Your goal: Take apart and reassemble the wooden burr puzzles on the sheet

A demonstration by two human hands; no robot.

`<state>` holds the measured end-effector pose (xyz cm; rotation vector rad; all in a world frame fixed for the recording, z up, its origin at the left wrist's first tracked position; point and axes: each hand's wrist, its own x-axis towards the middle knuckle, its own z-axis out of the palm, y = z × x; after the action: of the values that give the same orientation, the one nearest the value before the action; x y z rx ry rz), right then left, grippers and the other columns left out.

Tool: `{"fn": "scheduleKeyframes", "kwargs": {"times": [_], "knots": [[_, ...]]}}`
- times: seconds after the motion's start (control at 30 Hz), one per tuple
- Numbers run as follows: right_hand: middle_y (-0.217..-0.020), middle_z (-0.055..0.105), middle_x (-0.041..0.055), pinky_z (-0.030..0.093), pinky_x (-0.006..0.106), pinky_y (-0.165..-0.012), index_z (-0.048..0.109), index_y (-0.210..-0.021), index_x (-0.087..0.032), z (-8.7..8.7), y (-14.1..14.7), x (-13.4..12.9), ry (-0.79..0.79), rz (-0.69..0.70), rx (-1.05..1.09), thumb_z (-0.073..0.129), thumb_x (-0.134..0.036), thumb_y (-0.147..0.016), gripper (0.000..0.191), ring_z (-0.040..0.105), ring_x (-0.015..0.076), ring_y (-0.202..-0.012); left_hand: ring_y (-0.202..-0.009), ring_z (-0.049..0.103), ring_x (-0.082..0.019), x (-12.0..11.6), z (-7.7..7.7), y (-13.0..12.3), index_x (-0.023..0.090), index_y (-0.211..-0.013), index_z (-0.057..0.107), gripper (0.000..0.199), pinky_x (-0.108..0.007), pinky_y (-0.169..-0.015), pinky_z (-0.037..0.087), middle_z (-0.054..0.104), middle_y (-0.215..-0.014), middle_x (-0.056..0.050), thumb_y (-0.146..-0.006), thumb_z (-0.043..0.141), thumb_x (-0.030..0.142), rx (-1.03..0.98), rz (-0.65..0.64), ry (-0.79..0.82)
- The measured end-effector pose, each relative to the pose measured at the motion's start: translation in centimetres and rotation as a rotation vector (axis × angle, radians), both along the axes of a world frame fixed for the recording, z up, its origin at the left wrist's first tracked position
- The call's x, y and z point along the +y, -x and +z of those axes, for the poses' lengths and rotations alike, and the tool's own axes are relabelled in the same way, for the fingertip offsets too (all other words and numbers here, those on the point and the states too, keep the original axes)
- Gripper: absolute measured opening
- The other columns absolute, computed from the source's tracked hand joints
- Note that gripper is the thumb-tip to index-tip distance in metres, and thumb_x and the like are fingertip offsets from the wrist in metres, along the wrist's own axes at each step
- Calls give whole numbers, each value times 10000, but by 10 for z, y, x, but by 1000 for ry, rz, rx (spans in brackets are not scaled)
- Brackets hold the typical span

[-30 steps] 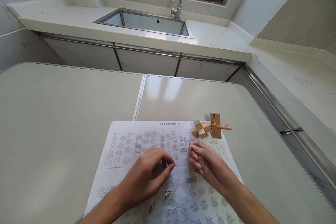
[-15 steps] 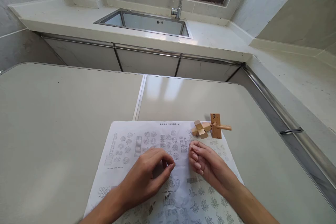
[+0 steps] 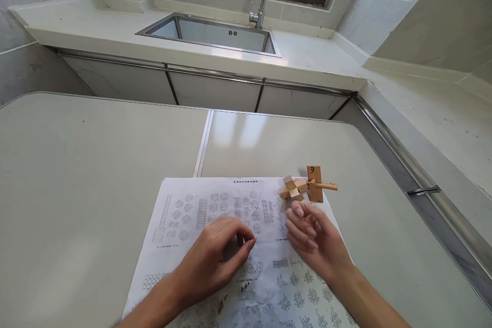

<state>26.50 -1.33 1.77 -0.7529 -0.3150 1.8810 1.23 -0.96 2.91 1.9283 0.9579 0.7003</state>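
- from here i'm bringing the right hand (image 3: 317, 233) up toward the burr (image 3: 294, 189), fingers loosening, gripping nothing; contact is staying unclear
- so the burr, lying at the far right corner of the sheet (image 3: 165, 256), is becoming its nearest piece
- my left hand (image 3: 223, 251) is staying curled, empty

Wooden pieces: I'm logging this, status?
Left hand over sheet, curled, nothing visible held. Right hand just nearside of pieces, contact unclear. Pieces at sheet's far right corner, not gripped. No obstruction seen.
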Motion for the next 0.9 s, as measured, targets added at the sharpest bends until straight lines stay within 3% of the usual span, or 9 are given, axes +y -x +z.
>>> {"fn": "scheduleKeyframes", "kwargs": {"times": [0.1, 0.27, 0.6, 0.9], "knots": [[-481, 384, -111, 250, 163, -377, 547, -711, -198, -2, -7, 3, 47, -76, 150, 734, -348, -991, 369, 160, 53, -391, -811, 636, -169, 0, 0, 0, 224, -987, 644, 107, -319, -775, 520, 719, -902, -18, -1035, 559, 181, -2, -3, 3], [-422, 353, -124, 229, 163, -357, 473, -685, -219, -3, -13, 7, 94, -138, 221, 701, -353, -1019, 426, 168, 49, -344, -816, 635, -176, 0, -2, 0, 224, -987, 643, 107, -327, -776, 525, 716, -899, -26, -1039, 556, 191, 4, -4, 11], [-403, 316, -147, 196, 149, -325, 481, -706, -225, -4, -16, 8, 115, -206, 205, 721, -319, -1008, 397, 144, 36, -316, -796, 643, -174, 0, 1, 0, 222, -970, 647, 114, -320, -753, 533, 726, -883, -29, -1022, 560, 169, -16, 7, -16], [-415, 383, -153, 222, 119, -318, 547, -828, -219, -8, -20, 10, 104, -159, 175, 756, -314, -999, 286, 265, 23, -287, -804, 648, -174, 0, -1, -1, 221, -981, 649, 113, -320, -749, 539, 726, -893, -32, -1026, 558, 173, 0, 6, -9]]}}
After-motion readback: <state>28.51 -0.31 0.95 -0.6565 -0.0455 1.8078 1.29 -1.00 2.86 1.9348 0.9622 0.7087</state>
